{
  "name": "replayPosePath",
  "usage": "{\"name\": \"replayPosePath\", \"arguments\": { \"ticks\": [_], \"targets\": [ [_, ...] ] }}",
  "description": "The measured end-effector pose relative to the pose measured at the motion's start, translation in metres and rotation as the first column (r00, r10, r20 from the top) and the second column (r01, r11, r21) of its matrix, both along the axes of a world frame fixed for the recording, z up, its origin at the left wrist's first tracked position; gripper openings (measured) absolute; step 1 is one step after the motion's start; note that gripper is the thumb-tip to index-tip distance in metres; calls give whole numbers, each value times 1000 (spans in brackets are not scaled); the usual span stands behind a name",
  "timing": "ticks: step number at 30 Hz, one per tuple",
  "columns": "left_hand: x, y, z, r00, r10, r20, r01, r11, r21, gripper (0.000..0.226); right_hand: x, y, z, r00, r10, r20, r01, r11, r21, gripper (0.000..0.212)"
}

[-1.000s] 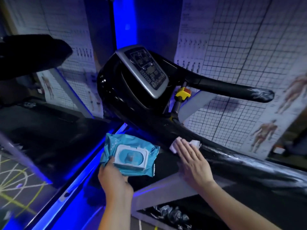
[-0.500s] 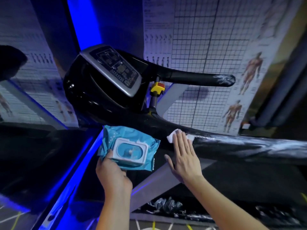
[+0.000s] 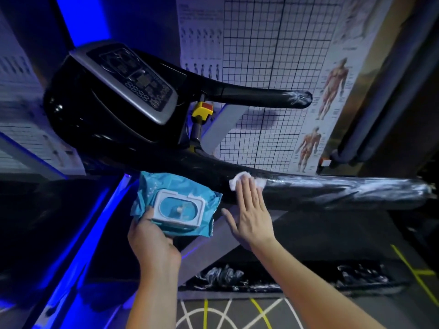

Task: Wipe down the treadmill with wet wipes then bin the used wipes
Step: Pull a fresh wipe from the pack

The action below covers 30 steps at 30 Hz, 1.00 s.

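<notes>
Right hand: the right hand (image 3: 251,210) is held flat and wide open, palm down, with straight fingers spread a little, the thumb out to its left and the forearm coming up from the lower right.
Right fingertips: they press a white wipe (image 3: 239,178) onto the near rail (image 3: 332,191); nothing is curled round it.
Left hand: the left hand (image 3: 152,238) grips the pack (image 3: 175,205) from below, thumb on top at the lid's left edge, the other fingers hidden under it.
Pack: a blue soft pack just left of the right hand, close to its thumb, lid facing up. The white flip lid lies closed, and a pale scrap shows through its oval window. How full it is cannot be told.
Wipe: bunched into a small wad whose edges poke out on both sides of the fingertips. It lies on the rail's top, with no clear long axis.
Rail: its long axis runs crosswise under the right fingertips, from the treadmill (image 3: 90,115) body above the left hand out to a capped end far right of the right hand. Pale streaks shine along it to the right of the fingers.
Console: the console (image 3: 135,84) sits above the left hand, tilted, its panel facing up and right.
Far rail: a far rail (image 3: 261,96) lies beyond the right hand, pointing right.
Floor: crumpled black plastic (image 3: 221,276) lies between the forearms.
</notes>
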<state>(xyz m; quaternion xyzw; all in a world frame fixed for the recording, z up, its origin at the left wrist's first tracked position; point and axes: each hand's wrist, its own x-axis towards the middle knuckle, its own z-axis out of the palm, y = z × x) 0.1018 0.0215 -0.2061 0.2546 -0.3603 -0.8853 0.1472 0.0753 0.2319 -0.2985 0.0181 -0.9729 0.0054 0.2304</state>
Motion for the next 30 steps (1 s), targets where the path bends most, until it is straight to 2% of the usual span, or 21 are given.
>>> {"name": "replayPosePath", "arguments": {
  "ticks": [2,5,7,11,17,20,23,24,26,28,30],
  "targets": [
    [-1,2,0,1000,-3,-7,3,1000,-8,33,11,11,-18,998,-23,52,19,997,70,82],
    [-2,7,1,1000,-4,-5,3,1000,-14,34,14,16,-15,998,-44,43,40,996,75,81],
    [-1,12,1,1000,-15,-5,15,1000,-12,34,6,13,2,999,-48,11,48,999,17,83],
    [-1,18,-4,999,-39,6,40,999,-9,34,-15,9,40,994,-111,17,112,971,-209,86],
    [0,19,1,999,-39,-10,39,999,-16,35,-11,15,35,999,-40,1,39,965,-258,82],
    [-2,15,-1,999,-37,-1,37,999,-35,35,-5,27,38,993,12,-114,-38,974,-225,74],
    [-4,15,-3,999,-39,7,39,998,-48,35,2,35,39,941,177,-288,-220,968,-124,59],
    [-4,16,-3,999,-37,10,38,998,-50,35,3,38,36,927,241,-288,-272,960,-72,57],
    [-4,19,-2,999,-38,13,38,998,-49,35,4,42,26,933,303,-194,-307,952,11,62],
    [-6,23,0,999,-46,17,47,998,-48,35,3,44,17,958,269,-102,-263,963,64,70],
    [-7,27,1,998,-52,23,53,997,-50,35,1,43,18,969,231,-87,-220,968,117,71]
  ]
}}
